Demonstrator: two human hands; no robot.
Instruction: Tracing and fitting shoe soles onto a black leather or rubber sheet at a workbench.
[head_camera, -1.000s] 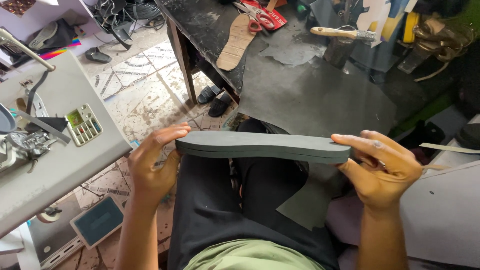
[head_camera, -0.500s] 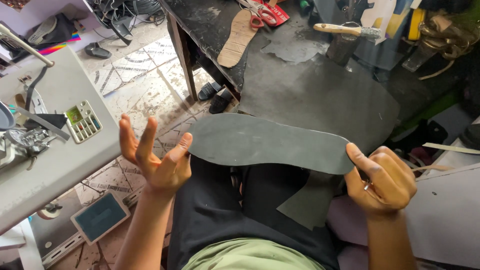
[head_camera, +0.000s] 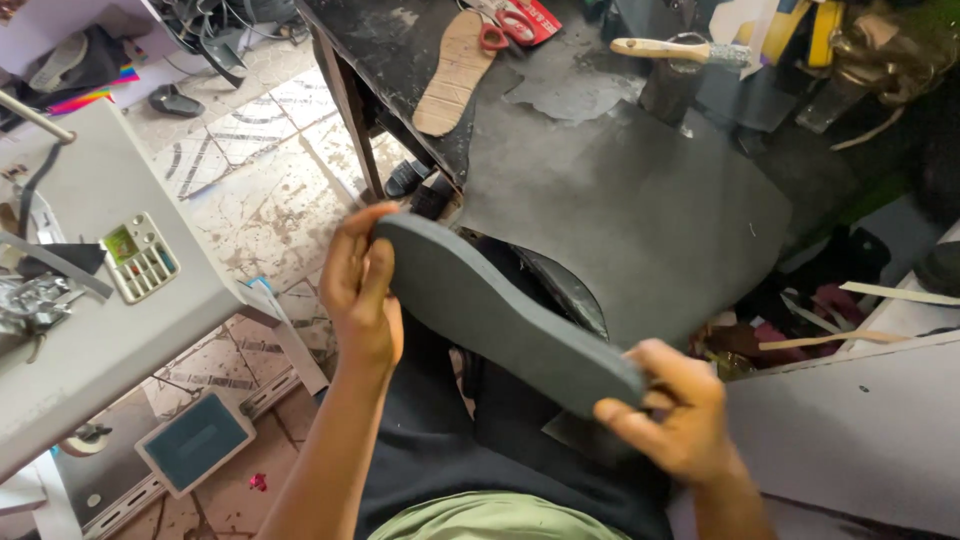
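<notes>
Hidden: right hand (head_camera: 672, 415) is covering the heel end of the grey foam shoe sole (head_camera: 500, 310) | Look: sole is slanting, flat, thick-edged, dark grey | Hands: left hand (head_camera: 362, 290) is gripping its rounded toe end, fingers curled over; right hand is pinching the lower end | Place: sole is spanning between both hands, above the lap, dark rubber sheet (head_camera: 640, 210) lying beyond.

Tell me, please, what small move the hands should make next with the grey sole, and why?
Probably lower the grey sole toward the dark sheet on the bench. The left hand holds its upper end and the right hand pinches its lower end, so it hangs tilted above the lap, resting on nothing.
</notes>
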